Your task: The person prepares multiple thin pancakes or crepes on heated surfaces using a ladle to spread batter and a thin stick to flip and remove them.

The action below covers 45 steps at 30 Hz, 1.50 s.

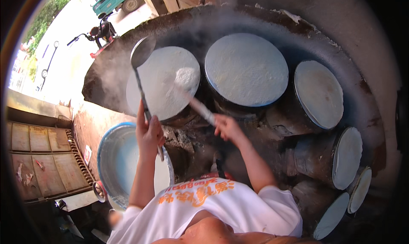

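Observation:
In my left hand (149, 132) is a long-handled metal ladle (143, 52), its fingers closed round the dark handle. The ladle's bowl is raised at the left edge of a round griddle covered in white batter (151, 86). My right hand (226, 127) grips the pale handle of a batter spreader (202, 109), slightly blurred. Its white-coated, rounded head lies over the right part of the same batter layer; whether it touches cannot be made out. By my left forearm stands a large blue-rimmed tub (103, 148) with white batter in it.
A second batter-covered griddle (246, 69) is beside the first, and several more drum-like griddles (319, 95) curve down the right side. Steam rises within the dark curved surround (230, 15). A motorbike (102, 30) and a green vehicle (114, 1) stand outside, far left.

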Tool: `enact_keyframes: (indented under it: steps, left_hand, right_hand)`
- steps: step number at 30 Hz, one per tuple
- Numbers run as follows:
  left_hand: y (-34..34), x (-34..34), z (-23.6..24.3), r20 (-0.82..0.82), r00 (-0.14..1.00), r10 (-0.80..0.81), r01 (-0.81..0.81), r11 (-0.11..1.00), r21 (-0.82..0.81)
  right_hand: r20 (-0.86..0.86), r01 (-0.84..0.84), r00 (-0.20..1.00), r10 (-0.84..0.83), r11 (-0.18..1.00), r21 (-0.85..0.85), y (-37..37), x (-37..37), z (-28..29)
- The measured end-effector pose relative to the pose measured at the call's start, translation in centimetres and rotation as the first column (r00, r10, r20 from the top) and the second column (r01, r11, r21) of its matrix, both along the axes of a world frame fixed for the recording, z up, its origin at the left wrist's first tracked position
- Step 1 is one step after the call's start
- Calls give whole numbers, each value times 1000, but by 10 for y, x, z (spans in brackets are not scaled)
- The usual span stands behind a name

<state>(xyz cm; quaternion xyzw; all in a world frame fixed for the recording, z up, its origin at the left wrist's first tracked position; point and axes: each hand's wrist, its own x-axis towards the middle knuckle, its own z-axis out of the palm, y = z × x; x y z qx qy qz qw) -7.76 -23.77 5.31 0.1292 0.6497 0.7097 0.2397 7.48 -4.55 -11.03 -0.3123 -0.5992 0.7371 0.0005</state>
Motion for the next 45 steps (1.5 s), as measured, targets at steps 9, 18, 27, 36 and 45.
enact_keyframes:
  steps: [9,18,27,36,45]
  left_hand:
    - [21,-24,5,123,987,-103,94,993,76]
    - [39,-78,1,357,884,-303,181,924,336]
    - [19,-94,3,595,645,-479,-1,778,628]
    - [-13,-101,-14,768,379,-517,-295,719,629]
    - [18,-131,-33,816,200,-542,-311,755,578]
  right_hand:
    - [-50,95,990,-131,363,927,9,-76,18]
    - [-100,176,974,-202,402,898,8,-111,1]
    - [-86,134,983,-159,319,938,23,-139,1]
    - [51,-22,995,-82,324,946,30,-117,12]
    - [-122,142,990,-74,437,888,-5,-64,14]
